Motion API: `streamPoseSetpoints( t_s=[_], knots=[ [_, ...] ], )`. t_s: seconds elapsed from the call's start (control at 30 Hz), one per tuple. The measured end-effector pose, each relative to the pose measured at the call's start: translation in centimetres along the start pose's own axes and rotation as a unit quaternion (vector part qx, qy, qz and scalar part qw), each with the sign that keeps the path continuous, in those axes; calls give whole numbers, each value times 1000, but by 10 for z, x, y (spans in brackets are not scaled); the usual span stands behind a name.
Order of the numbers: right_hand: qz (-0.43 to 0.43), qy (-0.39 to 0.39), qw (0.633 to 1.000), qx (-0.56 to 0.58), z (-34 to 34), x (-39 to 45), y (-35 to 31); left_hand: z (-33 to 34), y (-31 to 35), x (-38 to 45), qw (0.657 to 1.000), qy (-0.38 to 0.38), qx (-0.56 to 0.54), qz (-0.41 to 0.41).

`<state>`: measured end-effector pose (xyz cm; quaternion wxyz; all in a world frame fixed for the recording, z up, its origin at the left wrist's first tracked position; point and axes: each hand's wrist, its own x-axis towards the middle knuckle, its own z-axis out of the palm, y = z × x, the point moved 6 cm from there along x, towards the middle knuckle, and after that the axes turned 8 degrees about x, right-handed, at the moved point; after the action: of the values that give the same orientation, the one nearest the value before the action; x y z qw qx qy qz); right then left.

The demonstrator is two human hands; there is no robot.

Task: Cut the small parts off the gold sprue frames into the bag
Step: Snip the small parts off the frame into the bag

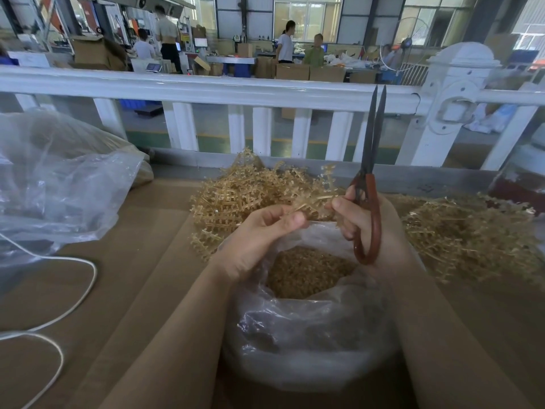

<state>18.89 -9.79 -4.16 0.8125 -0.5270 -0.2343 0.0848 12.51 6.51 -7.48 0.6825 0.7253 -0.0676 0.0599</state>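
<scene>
A crumpled clear plastic sack [59, 184] slumps at the far left on the brown cardboard surface [141, 261], with a white cord [79, 293] looping in front of it. Right of that lies a tangled heap of gold frames [236, 196], thin and spiky. The left hand [259, 237] pinches one frame [312, 202] above the bag [309, 343], its grip closed on the frame's near end. The bag is soft, clear and wrinkled, its mouth open, holding a mound of small gold parts [306, 273]. The right hand [365, 219] has its grip curled through the reddish loop handles of scissors [370, 184], whose dark blades point up, nearly closed; its thumb touches the same frame. A second heap [469, 231] spreads at the right.
</scene>
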Motion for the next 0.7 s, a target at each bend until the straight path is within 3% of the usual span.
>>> streamPoseSetpoints(
  t_s=[0.2, 0.4, 0.57, 0.7],
  knots=[
    [-6, -1, 998, -68, 4, 0, 4, -4, 5, 1, 996, 77, -11, 33],
    [-24, 5, 985, -172, 7, 2, 6, 0, 7, 2, 992, 86, -81, 47],
    [-25, 30, 951, -306, 0, 7, 8, -16, 4, 3, 977, 185, -94, 44],
    [-48, -29, 915, -400, 4, 2, 9, -24, 4, 3, 967, 219, -125, 43]
  ],
)
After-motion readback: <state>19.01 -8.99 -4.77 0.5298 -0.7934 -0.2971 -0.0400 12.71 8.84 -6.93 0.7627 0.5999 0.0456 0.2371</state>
